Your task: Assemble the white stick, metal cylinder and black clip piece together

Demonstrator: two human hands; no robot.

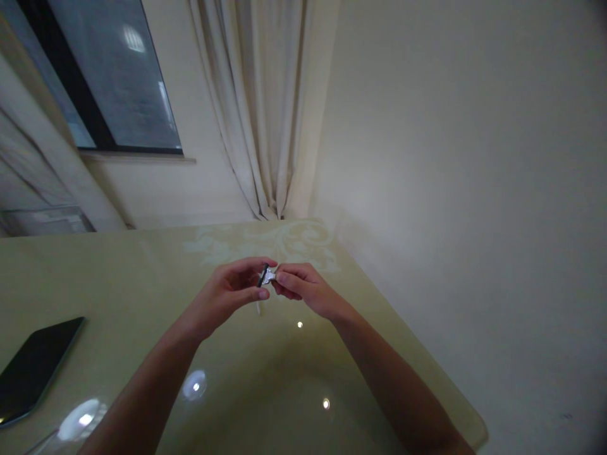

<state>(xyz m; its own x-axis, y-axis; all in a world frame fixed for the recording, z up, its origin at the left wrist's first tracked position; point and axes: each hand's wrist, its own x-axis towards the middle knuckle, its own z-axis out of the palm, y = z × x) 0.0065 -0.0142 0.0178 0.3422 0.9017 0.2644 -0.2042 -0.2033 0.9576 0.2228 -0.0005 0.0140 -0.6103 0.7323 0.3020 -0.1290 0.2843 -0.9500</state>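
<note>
My left hand has its thumb and fingers curved around the dark, bar-like end of a small silver-and-black metal piece, shaped somewhat like a razor head. The narrower silver end is pinched between the thumb and fingers of my right hand. Both hands meet above the far part of a glossy pale-green table. Just below the left thumb a short whitish strip shows; whether it is an object or a reflection I cannot tell. The piece is small, and fingers hide part of it.
A dark tablet or large phone lies at the table's left. The table's right edge runs along a plain wall. Beyond the far edge hang beige curtains by a window. Lamp reflections dot the tabletop.
</note>
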